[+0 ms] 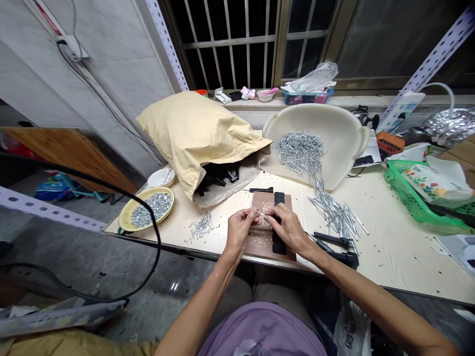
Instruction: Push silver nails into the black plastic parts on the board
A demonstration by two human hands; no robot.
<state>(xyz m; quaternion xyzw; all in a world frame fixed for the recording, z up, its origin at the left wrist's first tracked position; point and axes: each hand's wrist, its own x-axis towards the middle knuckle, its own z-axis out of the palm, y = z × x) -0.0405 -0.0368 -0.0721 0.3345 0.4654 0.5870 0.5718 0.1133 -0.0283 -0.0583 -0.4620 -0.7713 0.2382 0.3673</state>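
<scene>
Above a brown board (256,244), my left hand (239,227) and my right hand (288,228) meet, fingertips almost touching. A thin silvery metal pin (261,214) spans the gap between them, pinched at both ends. Whether a small ring sits in my left fingertips is too small to tell. Black strips (279,242) lie on the board under my right hand. Left of the board is a loose scatter of small metal rings (201,226). Long metal pins (336,212) spill over the table to the right, near black handle-like parts (334,244).
A yellow plate (128,217) of small rings and a white bowl (156,177) stand left. Behind, a tan sack (200,128) lies open with black parts inside. A cream basin (337,143) holds more pins. At right is a green basket (403,198); a black cable (158,237) loops at left.
</scene>
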